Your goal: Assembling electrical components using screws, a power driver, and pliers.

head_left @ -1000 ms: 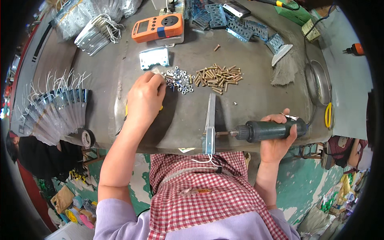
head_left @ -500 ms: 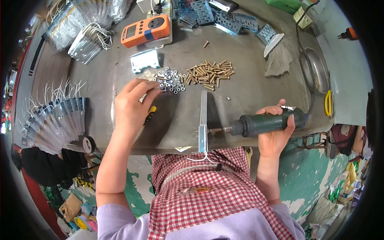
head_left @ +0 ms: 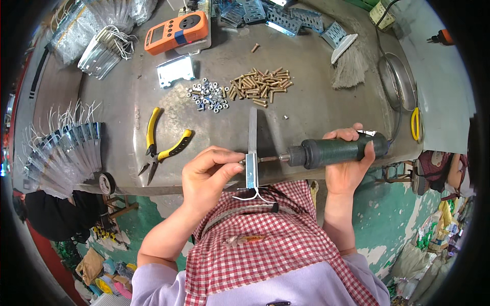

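Observation:
My right hand [head_left: 347,158] is wrapped round a dark green electric screwdriver [head_left: 337,153]. Its bit points left and meets a bolt [head_left: 268,158] on the right side of a slim metal bracket [head_left: 251,171], which carries white wires at its near end and a long grey bar [head_left: 252,130] at its far end. On the bracket's left side, my left hand [head_left: 209,173] pinches a small nut, mostly hidden by the fingertips. Beyond the hands lie a pile of nuts [head_left: 208,96] and a pile of brass-coloured bolts [head_left: 260,84].
Yellow-handled pliers [head_left: 153,130] lie open left of my left hand. Wired metal parts [head_left: 64,153] fan out at the left edge, near a tape roll [head_left: 106,183]. Farther back are an orange meter [head_left: 176,33], perforated metal plates [head_left: 286,20] and a brush [head_left: 347,61]. A cord [head_left: 398,120] trails right.
My left hand has come from the nut pile toward me and to the right, up to the bracket's left side. The pliers are now uncovered. My right hand still holds the screwdriver at the bolt.

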The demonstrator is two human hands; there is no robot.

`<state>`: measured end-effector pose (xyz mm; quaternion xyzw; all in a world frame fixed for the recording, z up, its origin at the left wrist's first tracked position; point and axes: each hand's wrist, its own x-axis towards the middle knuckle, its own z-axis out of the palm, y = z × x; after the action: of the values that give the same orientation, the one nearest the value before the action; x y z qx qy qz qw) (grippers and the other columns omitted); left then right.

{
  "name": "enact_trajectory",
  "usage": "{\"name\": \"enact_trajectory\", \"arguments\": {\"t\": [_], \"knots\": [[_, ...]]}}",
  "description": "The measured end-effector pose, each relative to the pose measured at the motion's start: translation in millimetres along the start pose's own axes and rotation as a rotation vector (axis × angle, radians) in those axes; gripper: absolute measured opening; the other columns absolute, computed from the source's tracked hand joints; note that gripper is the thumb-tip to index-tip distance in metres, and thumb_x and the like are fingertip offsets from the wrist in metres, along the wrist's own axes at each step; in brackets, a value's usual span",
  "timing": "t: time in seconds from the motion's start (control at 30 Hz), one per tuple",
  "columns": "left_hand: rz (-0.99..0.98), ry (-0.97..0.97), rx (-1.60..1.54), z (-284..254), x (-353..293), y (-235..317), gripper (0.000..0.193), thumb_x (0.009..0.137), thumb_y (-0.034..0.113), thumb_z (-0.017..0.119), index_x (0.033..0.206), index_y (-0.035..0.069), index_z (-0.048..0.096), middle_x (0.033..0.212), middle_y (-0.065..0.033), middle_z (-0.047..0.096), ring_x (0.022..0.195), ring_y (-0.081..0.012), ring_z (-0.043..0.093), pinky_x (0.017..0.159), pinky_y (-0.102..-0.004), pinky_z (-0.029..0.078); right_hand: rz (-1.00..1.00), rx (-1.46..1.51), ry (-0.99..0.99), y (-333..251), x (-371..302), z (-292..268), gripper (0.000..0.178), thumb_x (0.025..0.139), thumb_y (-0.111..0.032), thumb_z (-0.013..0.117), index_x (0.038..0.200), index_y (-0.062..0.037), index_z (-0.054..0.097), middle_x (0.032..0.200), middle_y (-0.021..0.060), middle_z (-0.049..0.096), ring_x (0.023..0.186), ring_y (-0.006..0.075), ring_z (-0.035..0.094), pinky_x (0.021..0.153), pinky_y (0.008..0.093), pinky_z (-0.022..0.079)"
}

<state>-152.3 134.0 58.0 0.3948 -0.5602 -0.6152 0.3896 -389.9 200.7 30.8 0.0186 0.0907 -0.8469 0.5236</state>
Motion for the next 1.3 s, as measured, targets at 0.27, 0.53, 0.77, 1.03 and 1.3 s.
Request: {"name": "enact_trajectory", "arguments": {"t": [0.27, 0.53, 0.77, 1.03, 1.3], "knots": [[-0.015, -0.043, -0.02, 2, 4, -3, 0.012, 0.077, -0.001, 0.062, 0.089, -0.001, 0.063, 0.088, -0.0074, 0.059, 0.08, -0.0126, 0.056, 0.07, -0.0223, 0.044, -0.023, -0.025, -0.013, -1, -2, -2, 0.041, 0.076, -0.022, 0.064, 0.11, -0.0089, 0.045, 0.086, 0.0025, 0.047, 0.088, 0.0169, 0.048, 0.093, 0.041, 0.032], [0.412, -0.023, 0.562, -17, 12, 9, 0.016, 0.07, 0.002, 0.068, 0.086, 0.001, 0.062, 0.085, -0.0092, 0.059, 0.074, -0.0204, 0.058, 0.07, -0.0284, 0.046, -0.006, -0.055, -0.011, 0, -1, 0, 0.044, 0.077, -0.024, 0.063, 0.113, -0.0095, 0.044, 0.086, 0.0019, 0.046, 0.089, 0.0165, 0.047, 0.093, 0.0406, 0.032], [0.229, 0.26, 1.317, -97, 23, 14, 0.037, 0.055, 0.008, 0.077, 0.086, 0.003, 0.057, 0.111, -0.0153, 0.049, 0.101, -0.0323, 0.047, 0.086, -0.0394, 0.039, -0.014, -0.025, 0.021, 0, -2, 0, 0.045, 0.077, -0.024, 0.062, 0.115, -0.0093, 0.043, 0.086, 0.0017, 0.045, 0.089, 0.0165, 0.047, 0.093, 0.0407, 0.033], [0.46, 0.111, 0.432, -36, 23, 35, 0.018, 0.066, 0.003, 0.058, 0.082, 0.001, 0.05, 0.109, -0.0114, 0.044, 0.085, -0.0168, 0.045, 0.073, -0.0244, 0.038, -0.017, -0.038, 0.017, 0, 0, 1, 0.044, 0.079, -0.024, 0.06, 0.116, -0.0083, 0.043, 0.088, 0.0026, 0.046, 0.09, 0.017, 0.047, 0.093, 0.0409, 0.033], [0.35, -0.119, -0.062, 17, 45, 63, 0.043, 0.068, 0.037, 0.066, 0.095, 0.008, 0.048, 0.118, -0.0118, 0.035, 0.095, -0.0151, 0.038, 0.071, -0.0247, 0.035, -0.008, -0.014, 0.012, 2, 2, 3, 0.041, 0.079, -0.024, 0.06, 0.113, -0.0083, 0.045, 0.087, 0.0035, 0.048, 0.088, 0.0185, 0.048, 0.092, 0.0402, 0.034]]}}
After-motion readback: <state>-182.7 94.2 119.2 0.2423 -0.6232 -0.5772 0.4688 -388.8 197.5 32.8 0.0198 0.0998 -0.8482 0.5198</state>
